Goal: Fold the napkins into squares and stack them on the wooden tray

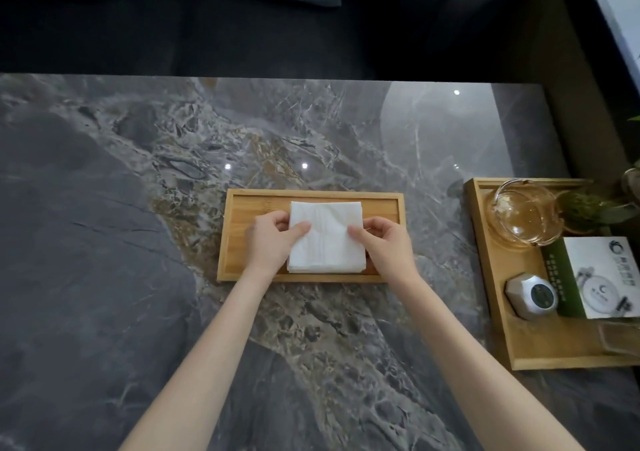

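Note:
A stack of white napkins (325,239), folded square, lies in the middle of the wooden tray (384,208) at the table's centre. My left hand (273,239) grips the stack's left edge, thumb on top and fingers curled at the side. My right hand (384,239) holds the right edge the same way. Both thumbs press on the top napkin. The layers show at the stack's near edge.
A second, larger wooden tray (519,353) sits at the right edge of the marble table (104,243). It holds a glass pitcher (523,215), a small plant (585,210), a white round container (531,296) and a green-and-white box (602,277). A dark sofa with cushions lies beyond the table.

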{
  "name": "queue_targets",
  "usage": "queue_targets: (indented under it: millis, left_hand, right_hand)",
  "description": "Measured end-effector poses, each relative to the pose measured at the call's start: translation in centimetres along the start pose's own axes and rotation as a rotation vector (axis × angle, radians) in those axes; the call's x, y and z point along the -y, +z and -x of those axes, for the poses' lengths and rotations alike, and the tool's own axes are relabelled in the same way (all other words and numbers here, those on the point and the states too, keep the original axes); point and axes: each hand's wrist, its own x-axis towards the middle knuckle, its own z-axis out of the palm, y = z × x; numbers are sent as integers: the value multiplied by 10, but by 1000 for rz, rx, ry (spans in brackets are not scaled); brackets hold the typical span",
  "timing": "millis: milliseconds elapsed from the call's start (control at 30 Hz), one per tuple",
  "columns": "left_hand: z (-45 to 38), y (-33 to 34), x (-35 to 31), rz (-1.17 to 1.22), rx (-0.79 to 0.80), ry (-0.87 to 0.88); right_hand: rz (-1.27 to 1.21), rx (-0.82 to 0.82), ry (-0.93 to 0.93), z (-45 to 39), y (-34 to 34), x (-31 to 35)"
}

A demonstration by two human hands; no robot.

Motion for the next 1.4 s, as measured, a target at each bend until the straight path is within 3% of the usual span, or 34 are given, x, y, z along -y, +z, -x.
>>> queue_targets:
  millis: [167,267,367,433,500,600,933,1033,1133,1200,1300,1400]
  left_hand:
    - [5,5,1,-266,-143,118]
    - [14,6,2,-263,-297,226]
    - [26,10,3,-418,-373,584]
    - [27,17,7,-590,-234,725]
    - [29,26,14,-722,-89,716]
    - [29,33,27,-874,-31,613]
    - [28,24,30,-1019,94,492]
    - [29,21,21,-986,169,456]
    - [32,11,10,-782,156,516]
    - [38,3,-1,-675,67,607]
    - [51,-8,-20,-489,19,582]
    - [68,-22,-52,-337,18,529]
  right_hand:
    - [136,-50,-67,2,2,-1]
    - [170,-152,-87,6,1,0]
    - [305,-402,-394,16,6,-1]
    - [506,-378,-613,20,15,-8]
    - [716,-242,-707,19,22,-18]
    - [935,-102,-674,16,25,-27]
    - [1084,66,-541,12,10,-35]
    - [990,146,-489,14,7,-28]
    - [786,182,-482,13,-1,-15]
    - [433,99,-454,19,-10,-2]
    - [-213,-70,-204,38,-32,25]
    - [-756,-43,-105,58,-70,50]
